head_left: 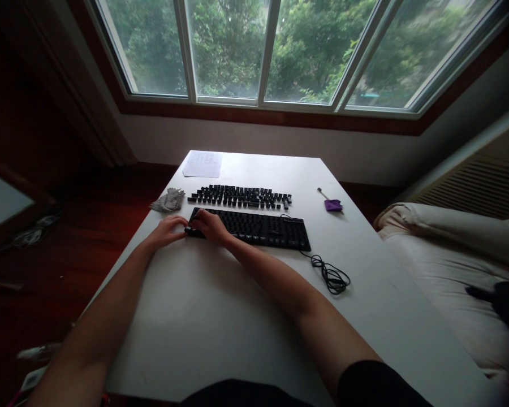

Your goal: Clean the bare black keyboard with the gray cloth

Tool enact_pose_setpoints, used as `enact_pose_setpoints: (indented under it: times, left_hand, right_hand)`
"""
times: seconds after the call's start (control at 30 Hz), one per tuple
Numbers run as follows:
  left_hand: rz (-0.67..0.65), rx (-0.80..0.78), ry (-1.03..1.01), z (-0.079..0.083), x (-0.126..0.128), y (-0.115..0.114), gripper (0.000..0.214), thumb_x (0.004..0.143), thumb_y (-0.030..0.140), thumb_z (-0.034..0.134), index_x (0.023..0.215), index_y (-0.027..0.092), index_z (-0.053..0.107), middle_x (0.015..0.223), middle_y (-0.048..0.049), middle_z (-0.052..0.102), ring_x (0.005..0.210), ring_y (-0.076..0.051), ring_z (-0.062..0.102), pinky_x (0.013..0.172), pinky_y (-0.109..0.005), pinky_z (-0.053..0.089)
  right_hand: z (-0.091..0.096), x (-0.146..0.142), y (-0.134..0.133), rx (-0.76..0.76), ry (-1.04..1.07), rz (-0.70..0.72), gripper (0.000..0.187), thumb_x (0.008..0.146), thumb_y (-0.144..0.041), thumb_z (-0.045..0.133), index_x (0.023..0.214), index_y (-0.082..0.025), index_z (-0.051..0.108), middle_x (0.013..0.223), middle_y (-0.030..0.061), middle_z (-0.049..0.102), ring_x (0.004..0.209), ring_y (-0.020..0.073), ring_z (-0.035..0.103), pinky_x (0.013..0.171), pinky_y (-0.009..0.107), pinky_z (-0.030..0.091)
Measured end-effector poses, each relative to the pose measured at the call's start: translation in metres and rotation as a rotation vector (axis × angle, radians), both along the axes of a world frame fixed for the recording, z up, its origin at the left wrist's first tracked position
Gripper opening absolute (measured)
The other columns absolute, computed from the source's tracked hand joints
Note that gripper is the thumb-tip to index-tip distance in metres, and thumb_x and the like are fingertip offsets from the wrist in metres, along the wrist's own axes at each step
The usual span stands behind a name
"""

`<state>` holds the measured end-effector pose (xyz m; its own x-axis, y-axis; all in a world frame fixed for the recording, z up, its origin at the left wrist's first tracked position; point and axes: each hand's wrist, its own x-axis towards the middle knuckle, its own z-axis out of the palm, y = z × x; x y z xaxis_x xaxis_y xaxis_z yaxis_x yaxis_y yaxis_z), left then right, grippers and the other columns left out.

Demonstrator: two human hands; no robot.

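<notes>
Seemingly I worked the keyboard [258,229] with left hand [168,230] and right hand [212,226], couldn't tell either grip, and needed precision next.

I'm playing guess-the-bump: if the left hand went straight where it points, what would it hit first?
Probably the black keyboard: the left hand points at its left end and may already touch it.

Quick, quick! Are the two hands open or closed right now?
Left hand: at the left end of the black keyboard; can't tell open or closed.
Right hand: over that same end; can't tell open or closed.
</notes>
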<state>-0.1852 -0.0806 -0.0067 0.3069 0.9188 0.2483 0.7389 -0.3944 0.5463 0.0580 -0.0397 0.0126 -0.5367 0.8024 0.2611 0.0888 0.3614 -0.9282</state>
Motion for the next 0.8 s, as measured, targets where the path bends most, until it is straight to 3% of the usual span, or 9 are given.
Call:
enact_pose_setpoints:
  times: [0.23, 0.53, 0.8]
  left_hand:
    - [0.016, -0.017, -0.168, 0.002, 0.01, -0.001, 0.032, 0.084, 0.051, 0.072, 0.1, 0.024, 0.075, 0.115, -0.0084, 0.071, 0.108, -0.027, 0.065, 0.099, -0.039, 0.048]
    - [0.137, -0.05, -0.341, 0.004, 0.026, -0.005, 0.04, 0.085, 0.052, 0.07, 0.112, 0.022, 0.072, 0.119, -0.0088, 0.071, 0.115, -0.028, 0.065, 0.102, -0.042, 0.049]
    - [0.161, -0.059, -0.42, 0.004, 0.031, -0.004, 0.041, 0.083, 0.051, 0.074, 0.111, 0.02, 0.072, 0.114, -0.0088, 0.074, 0.102, -0.027, 0.069, 0.097, -0.042, 0.052]
  right_hand:
    - [-0.002, 0.006, -0.001, -0.111, 0.158, 0.01, 0.014, 0.084, -0.032, 0.071, 0.089, -0.023, 0.061, 0.078, -0.0015, 0.071, 0.082, 0.0202, 0.072, 0.075, 0.031, 0.058]
    - [-0.021, 0.005, 0.002, -0.149, 0.324, -0.014, 0.022, 0.084, -0.039, 0.072, 0.093, -0.024, 0.06, 0.084, 0.0003, 0.073, 0.085, 0.0216, 0.074, 0.082, 0.037, 0.06]
    - [-0.031, 0.003, 0.007, -0.219, 0.463, 0.033, 0.032, 0.082, -0.047, 0.074, 0.095, -0.022, 0.059, 0.087, 0.0013, 0.074, 0.082, 0.0185, 0.074, 0.081, 0.034, 0.06]
